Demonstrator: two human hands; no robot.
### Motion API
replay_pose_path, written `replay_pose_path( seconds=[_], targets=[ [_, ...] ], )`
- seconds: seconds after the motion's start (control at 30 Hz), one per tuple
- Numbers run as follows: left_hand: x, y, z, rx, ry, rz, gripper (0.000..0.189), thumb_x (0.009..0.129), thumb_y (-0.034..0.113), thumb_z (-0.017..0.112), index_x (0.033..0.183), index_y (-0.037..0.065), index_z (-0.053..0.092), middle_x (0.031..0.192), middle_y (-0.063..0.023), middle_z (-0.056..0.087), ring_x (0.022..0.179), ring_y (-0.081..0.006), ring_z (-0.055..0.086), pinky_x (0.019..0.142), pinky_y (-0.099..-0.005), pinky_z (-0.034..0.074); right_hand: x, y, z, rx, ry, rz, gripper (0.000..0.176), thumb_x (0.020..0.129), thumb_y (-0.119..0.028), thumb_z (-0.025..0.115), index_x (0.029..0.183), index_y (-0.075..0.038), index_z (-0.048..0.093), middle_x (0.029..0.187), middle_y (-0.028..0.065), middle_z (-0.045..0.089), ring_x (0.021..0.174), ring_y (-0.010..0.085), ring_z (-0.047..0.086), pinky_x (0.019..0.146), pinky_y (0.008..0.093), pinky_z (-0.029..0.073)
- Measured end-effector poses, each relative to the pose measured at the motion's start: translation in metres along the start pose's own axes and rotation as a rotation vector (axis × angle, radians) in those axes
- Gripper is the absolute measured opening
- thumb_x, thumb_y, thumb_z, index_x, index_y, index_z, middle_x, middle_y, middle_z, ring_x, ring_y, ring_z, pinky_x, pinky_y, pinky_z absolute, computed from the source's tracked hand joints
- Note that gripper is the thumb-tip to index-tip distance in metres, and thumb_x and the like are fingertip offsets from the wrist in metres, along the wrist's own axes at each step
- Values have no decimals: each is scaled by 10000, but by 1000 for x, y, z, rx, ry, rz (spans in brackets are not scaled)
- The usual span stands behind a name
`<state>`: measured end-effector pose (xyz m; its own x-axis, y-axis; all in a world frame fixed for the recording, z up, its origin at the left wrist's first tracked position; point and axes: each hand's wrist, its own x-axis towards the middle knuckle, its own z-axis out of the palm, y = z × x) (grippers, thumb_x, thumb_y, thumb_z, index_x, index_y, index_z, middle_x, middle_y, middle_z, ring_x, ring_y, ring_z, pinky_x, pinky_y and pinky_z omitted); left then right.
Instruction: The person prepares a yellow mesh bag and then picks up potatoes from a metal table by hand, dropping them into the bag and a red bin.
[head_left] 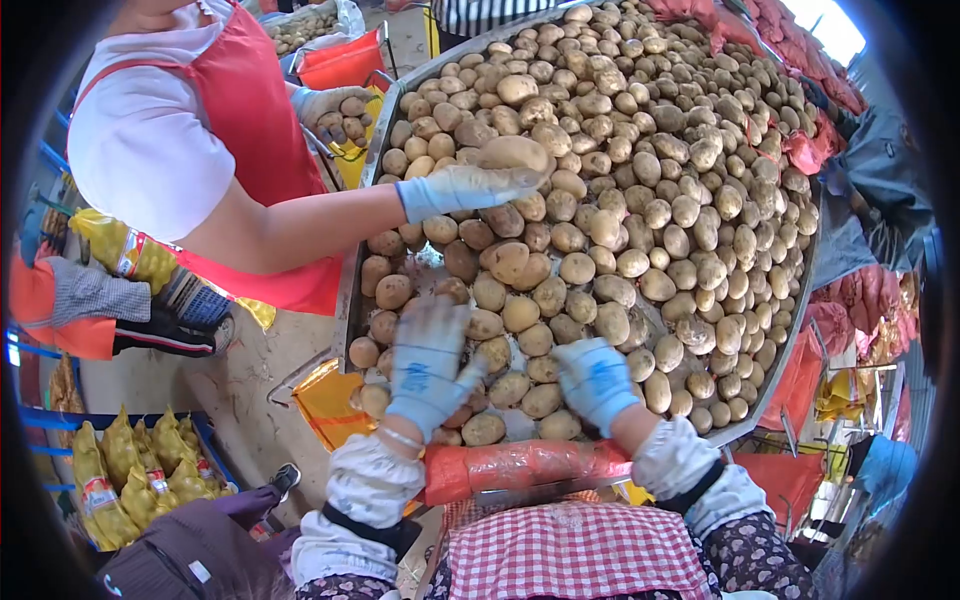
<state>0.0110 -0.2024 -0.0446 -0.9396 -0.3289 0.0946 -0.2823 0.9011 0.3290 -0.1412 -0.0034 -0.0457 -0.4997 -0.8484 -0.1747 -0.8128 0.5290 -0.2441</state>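
Observation:
My left hand [430, 365], in a pale blue and white glove, is over the near left part of a large heap of potatoes [640, 200]. Its fingers are spread and blurred, with nothing visibly held. To the right, my right hand [597, 380] wears a matching glove and lies against potatoes at the near edge, fingers stretched forward. Between the two hands sit several loose potatoes, among them a potato [541, 400]. Parts of the pale table surface show between them.
A metal rim [352, 290] borders the table. At left, a co-worker in a red apron [262, 130] reaches over the heap with a gloved hand [465, 190] holding a large potato [512, 155]. A red padded roll [525, 468] lies before me. Filled yellow net bags [120, 450] stand lower left.

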Motion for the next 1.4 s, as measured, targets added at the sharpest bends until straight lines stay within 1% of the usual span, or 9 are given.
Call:
replay_pose_path(
  seconds=[0.33, 0.4, 0.47, 0.63, 0.73, 0.8, 0.87, 1.0, 1.4],
  targets=[
    [-10, -35, 15, -105, -74, -110, 548, 849, 299, 552, 1332, 60, 454, 1348, -199, 465, 1226, -363, 454, 1048, -452, 328, 0, -18, 5, -110, -149, -134, 329, 843, -302, 575, 1118, -124, 598, 939, 114, 619, 870, 315, 598, 726, 431, 494],
    [31, -30, 17, -67, 282, 24, 556, 836, 325, 553, 1320, 63, 472, 1375, -198, 431, 1264, -344, 411, 1053, -467, 310, 10, -16, 1, -119, -179, -183, 345, 845, -308, 580, 1139, -128, 596, 940, 114, 621, 870, 315, 601, 733, 429, 494],
    [62, -20, 22, 15, 269, 14, 562, 841, 313, 555, 1331, 56, 460, 1398, -209, 401, 1281, -357, 388, 1058, -484, 302, 12, -5, -5, 339, 5, -108, 334, 848, -302, 585, 1137, -137, 603, 962, 111, 619, 904, 313, 603, 758, 423, 491],
    [29, -14, 39, 5, 275, 150, 567, 837, 311, 567, 1331, 55, 459, 1354, -226, 435, 1248, -380, 402, 1032, -510, 317, 2, 30, -32, 179, 530, 46, 390, 813, -146, 579, 1203, -145, 565, 1205, 146, 557, 1031, 337, 567, 845, 425, 489],
    [28, -12, 6, -247, -272, -102, 542, 844, 295, 561, 1328, 71, 465, 1288, -207, 505, 1200, -381, 445, 1014, -476, 348, -13, 30, -31, 20, 174, 210, 427, 788, -141, 578, 1215, -155, 572, 1287, 159, 499, 1094, 350, 536, 858, 435, 493],
    [63, -20, -6, -180, -159, -201, 520, 868, 276, 539, 1334, 61, 455, 1256, -180, 544, 1178, -374, 470, 1000, -444, 372, -20, 26, -20, 116, 87, 12, 464, 768, -147, 584, 1231, -173, 570, 1341, 170, 459, 1104, 356, 541, 866, 443, 492],
    [106, -28, 9, 24, 316, 174, 462, 894, 246, 509, 1315, 58, 481, 1317, -159, 504, 1233, -355, 430, 1029, -444, 341, -24, 24, -16, 216, 120, 19, 440, 786, -120, 571, 1225, -143, 580, 1301, 152, 525, 1073, 293, 596, 853, 384, 506],
    [140, -39, 46, 180, 144, 61, 480, 902, 274, 484, 1356, 122, 455, 1409, -151, 414, 1321, -323, 341, 1089, -462, 253, -23, 33, -7, 1302, 322, 451, 314, 862, -126, 565, 1162, -47, 616, 924, 66, 666, 741, 75, 564, 666, 249, 484],
    [29, 27, 16, 91, 34, 128, 732, 796, 456, 600, 1400, 103, 383, 1411, -201, 385, 1310, -364, 352, 1096, -499, 229, -28, 6, -9, 19, -12, 62, 290, 854, -329, 572, 1082, -153, 603, 988, 114, 619, 916, 295, 605, 762, 420, 494]
  ],
)
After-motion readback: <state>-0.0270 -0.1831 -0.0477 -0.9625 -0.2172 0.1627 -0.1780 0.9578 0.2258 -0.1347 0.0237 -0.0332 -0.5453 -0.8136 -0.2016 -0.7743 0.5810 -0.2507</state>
